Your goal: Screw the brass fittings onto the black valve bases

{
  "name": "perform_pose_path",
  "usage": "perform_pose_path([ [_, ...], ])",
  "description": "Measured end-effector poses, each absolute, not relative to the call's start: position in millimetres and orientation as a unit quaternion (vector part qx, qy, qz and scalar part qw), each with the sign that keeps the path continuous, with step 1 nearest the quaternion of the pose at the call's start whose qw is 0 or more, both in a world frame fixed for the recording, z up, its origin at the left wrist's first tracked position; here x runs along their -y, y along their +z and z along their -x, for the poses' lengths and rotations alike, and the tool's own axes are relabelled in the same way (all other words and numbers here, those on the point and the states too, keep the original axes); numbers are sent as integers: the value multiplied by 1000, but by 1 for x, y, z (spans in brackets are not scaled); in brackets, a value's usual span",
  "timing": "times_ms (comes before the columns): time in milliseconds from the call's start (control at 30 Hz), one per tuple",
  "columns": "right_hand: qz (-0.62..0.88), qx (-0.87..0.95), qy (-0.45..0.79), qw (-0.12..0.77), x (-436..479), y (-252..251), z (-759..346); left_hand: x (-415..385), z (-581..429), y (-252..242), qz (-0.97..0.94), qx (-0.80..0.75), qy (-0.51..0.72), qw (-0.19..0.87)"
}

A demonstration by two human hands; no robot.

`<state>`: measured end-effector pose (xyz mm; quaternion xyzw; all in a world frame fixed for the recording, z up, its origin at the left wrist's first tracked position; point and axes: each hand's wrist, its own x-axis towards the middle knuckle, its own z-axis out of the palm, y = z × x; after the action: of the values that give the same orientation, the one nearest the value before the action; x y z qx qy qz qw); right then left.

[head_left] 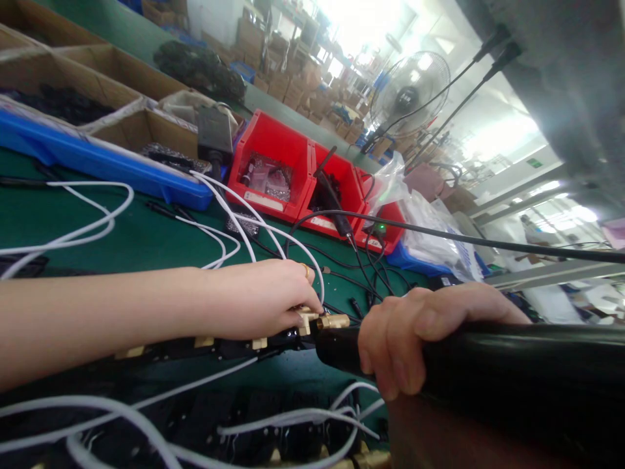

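Observation:
My left hand (286, 293) reaches in from the left, with its fingers closed at a brass fitting (306, 322) on a row of black parts. A white cable curves down beside its fingertips. My right hand (398, 342) is wrapped around a thick black cylindrical tool (517, 365), held almost level with its rounded end pointing left. That end is close to the left fingertips. Just above it shows a short brass tube (334, 321). The tool's working tip cannot be made out. More brass pieces (204, 341) stick out under my left forearm.
Red bins (273, 163) with small parts stand behind my hands; a dark screwdriver-like tool (334, 202) leans in one. A blue tray (97, 156) holds cardboard compartments. White cables (146, 417) loop over black parts in front. A black cord (463, 238) crosses above my right hand.

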<state>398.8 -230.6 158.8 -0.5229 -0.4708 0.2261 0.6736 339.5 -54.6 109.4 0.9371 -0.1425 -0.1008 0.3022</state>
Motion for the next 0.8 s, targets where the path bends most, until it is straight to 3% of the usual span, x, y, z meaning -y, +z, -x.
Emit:
perform_pose_path([
  [233,498,493,378,604,234,157,-430,51,-339,106,-929,164,-110,314],
  [433,478,489,358,636,233,147,-428,51,-341,102,-922,167,-107,332],
  [667,554,439,218,673,243,160,-399,52,-341,106,-927,159,-137,311],
  [800,489,505,247,666,243,169,-394,53,-341,106,-927,157,-132,314],
])
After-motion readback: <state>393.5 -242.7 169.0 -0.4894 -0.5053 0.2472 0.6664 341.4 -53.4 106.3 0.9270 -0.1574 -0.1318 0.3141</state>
